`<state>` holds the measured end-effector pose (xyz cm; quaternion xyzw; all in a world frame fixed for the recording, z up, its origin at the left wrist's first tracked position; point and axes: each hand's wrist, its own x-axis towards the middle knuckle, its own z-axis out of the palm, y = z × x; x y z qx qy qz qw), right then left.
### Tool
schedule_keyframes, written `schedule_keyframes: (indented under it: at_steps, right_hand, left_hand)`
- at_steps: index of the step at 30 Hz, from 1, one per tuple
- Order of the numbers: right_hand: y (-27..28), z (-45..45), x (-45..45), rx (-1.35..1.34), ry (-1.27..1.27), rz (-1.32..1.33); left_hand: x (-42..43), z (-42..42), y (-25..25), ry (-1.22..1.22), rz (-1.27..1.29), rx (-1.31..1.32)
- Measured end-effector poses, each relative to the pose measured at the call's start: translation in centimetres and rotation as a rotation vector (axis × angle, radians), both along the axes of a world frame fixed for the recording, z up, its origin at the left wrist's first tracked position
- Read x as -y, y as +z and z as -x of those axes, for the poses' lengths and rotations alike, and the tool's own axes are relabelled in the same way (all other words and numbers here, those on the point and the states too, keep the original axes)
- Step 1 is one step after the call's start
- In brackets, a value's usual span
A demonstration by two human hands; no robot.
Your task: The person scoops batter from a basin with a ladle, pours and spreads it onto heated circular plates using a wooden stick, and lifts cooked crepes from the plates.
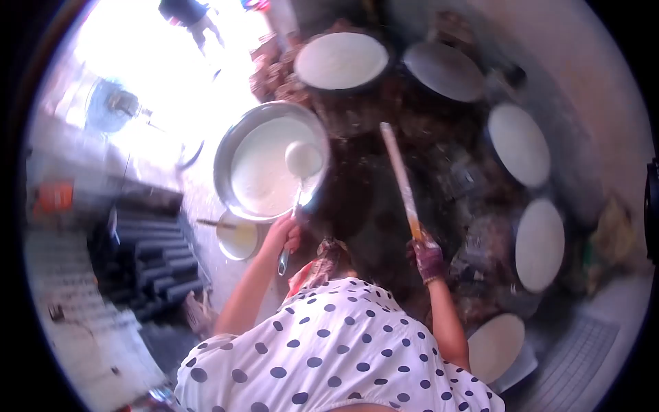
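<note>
My left hand (283, 235) is closed round the handle of a metal ladle (303, 159), whose bowl is over the white liquid (264, 172) in a large metal basin (222, 165). Gloved in dark red, my right hand (427, 255) grips a long flat stick (400, 172) by its orange-brown end, and the pale part points away from me. Round pans with white tops (341, 60) (519, 145) (540, 246) curve around the far and right sides. One round top (445, 71) at the far right looks grey, perhaps a lid.
A small bowl of yellowish liquid (238, 237) with a stick across it stands beside the basin. Dark stacked rods or pieces (161, 257) lie at the left. A blue-tinted container (112, 106) and a standing person (194, 19) are at the upper left. Another pale round top (495, 347) is near my right elbow.
</note>
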<state>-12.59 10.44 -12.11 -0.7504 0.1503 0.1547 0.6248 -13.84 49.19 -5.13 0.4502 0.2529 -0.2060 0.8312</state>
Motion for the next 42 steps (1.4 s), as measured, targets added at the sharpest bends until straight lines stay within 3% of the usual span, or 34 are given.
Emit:
schedule_keyframes:
  at_steps: [1,2,3,5,8,11,13,14,16,18,20,22,23,24,25,26,27,29,32,36,38,40,42]
  right_hand:
    - [2.2,-2.5,-2.3,0.104,0.191,0.169]
    - [3.5,-4.8,-5.5,0.045,0.27,0.113]
    - [4.8,-7.6,-8.1,-0.015,0.375,0.211]
    - [-0.9,-13.9,-15.2,0.398,0.592,0.583]
    - [-0.7,-22.2,-22.8,0.133,0.798,0.793]
    - [-3.5,-26.6,-27.7,-0.049,0.796,0.877]
    - [-7.1,-26.7,-29.1,-0.323,0.671,0.852]
    - [-7.5,-26.8,-29.3,-0.419,0.625,0.849]
    - [-5.3,-25.3,-29.0,0.16,0.951,0.768]
    - [-5.7,-24.6,-28.7,0.264,0.818,0.729]
    - [-7.4,-24.7,-28.7,-0.151,0.715,0.609]
    - [-9.5,-23.8,-28.4,-0.098,0.68,0.595]
    - [-10.5,-23.1,-28.0,-0.046,0.644,0.585]
    - [-8.5,-22.8,-29.0,-0.275,0.541,0.451]
    - [-6.3,-22.5,-30.3,-0.491,0.407,0.343]
    - [-6.4,-21.6,-30.8,-0.486,0.399,0.337]
    - [-6.5,-20.8,-30.6,-0.427,0.452,0.26]
    - [-3.4,-20.2,-30.8,-0.412,0.461,0.12]
    - [1.4,-20.3,-31.8,-0.396,0.44,-0.051]
    - [8.4,-22.0,-33.0,-0.116,0.538,-0.144]
    - [10.5,-23.4,-32.6,0.226,0.607,-0.2]
    - [14.4,-24.4,-32.4,0.129,0.533,-0.363]
    - [15.8,-26.2,-31.9,0.035,0.568,-0.306]
  left_hand:
    - [-1.5,-0.3,0.5,0.01,-0.228,0.041]
    - [-3.4,-0.6,-0.1,0.013,-0.445,0.069]
    - [-5.2,-2.1,-1.7,0.064,-0.356,0.09]
    - [-11.6,-8.2,-8.3,0.135,-0.175,-0.002]
    - [-18.2,-17.0,-18.4,0.12,0.113,-0.119]
    - [-20.0,-21.6,-20.2,0.083,-0.042,-0.226]
    - [-21.1,-22.6,-22.2,-0.06,-0.331,-0.235]
    - [-21.3,-23.0,-22.9,-0.063,-0.313,-0.245]
    - [-21.7,-23.5,-24.3,-0.155,-0.503,-0.201]
    - [-21.1,-23.4,-24.7,-0.169,-0.555,-0.216]
    - [-20.7,-23.6,-25.1,-0.191,-0.626,-0.22]
    - [-19.8,-23.3,-25.7,-0.144,-0.56,-0.199]
    - [-19.2,-23.2,-25.9,-0.11,-0.44,-0.216]
    - [-18.5,-23.2,-26.4,-0.11,-0.436,-0.221]
    - [-17.8,-23.1,-27.1,0.022,-0.166,-0.305]
    - [-17.4,-23.4,-27.2,0.147,0.101,-0.377]
    - [-16.7,-23.5,-25.0,0.218,0.272,-0.382]
    - [-16.3,-22.9,-19.3,0.32,0.323,-0.312]
    - [-17.6,-21.6,-7.6,0.4,0.167,-0.112]
    - [-19.6,-20.0,6.7,0.394,-0.066,0.163]
    - [-20.6,-18.9,11.8,0.377,-0.183,0.286]
    - [-21.3,-17.1,16.1,0.399,-0.304,0.358]
    - [-22.8,-16.0,18.1,0.344,-0.38,0.404]
